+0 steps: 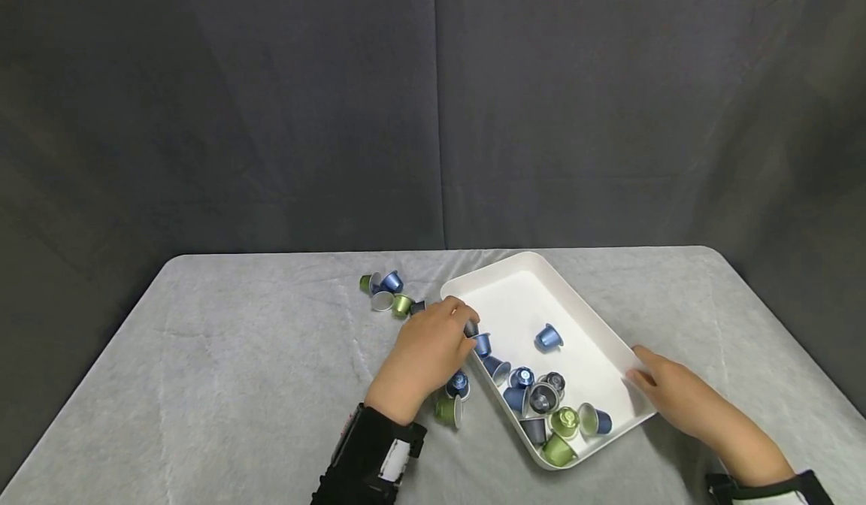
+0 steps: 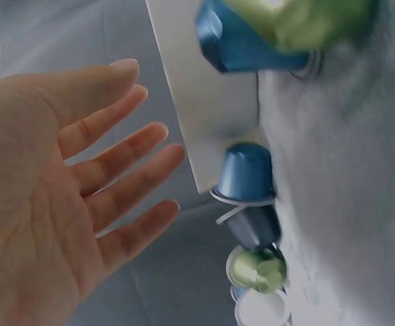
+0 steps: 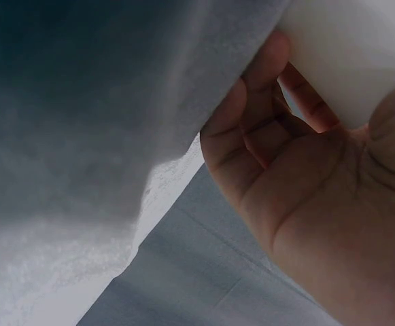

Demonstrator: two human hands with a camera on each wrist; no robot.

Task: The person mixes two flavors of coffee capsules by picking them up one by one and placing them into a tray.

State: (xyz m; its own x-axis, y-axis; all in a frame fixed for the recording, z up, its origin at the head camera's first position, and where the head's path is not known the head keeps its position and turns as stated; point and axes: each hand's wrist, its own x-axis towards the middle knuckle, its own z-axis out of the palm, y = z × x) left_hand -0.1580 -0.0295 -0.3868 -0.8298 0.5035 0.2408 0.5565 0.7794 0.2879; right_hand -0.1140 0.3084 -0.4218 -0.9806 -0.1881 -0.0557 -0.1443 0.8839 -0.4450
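A white rectangular tray [image 1: 575,317] sits at an angle on the table, with several blue, green and dark coffee capsules inside, mostly toward its near corner. My left hand [image 1: 428,347] is over the tray's left rim, its fingertips beside a dark capsule [image 1: 471,329]. In the left wrist view, the fingers of that hand [image 2: 109,163] are extended and apart, with nothing between them. At the tray's right corner my right hand [image 1: 683,396] grips the rim, thumb over the edge. The right wrist view shows this hand's curled fingers [image 3: 255,102] against the white tray wall [image 3: 347,54].
Beyond my left hand lies a cluster of capsules [image 1: 382,301], green, blue and dark. A blue capsule [image 1: 458,385] and a green capsule [image 1: 446,410] rest on the grey tablecloth [image 1: 223,370] beside my left wrist. A dark curtain [image 1: 304,114] hangs behind the table.
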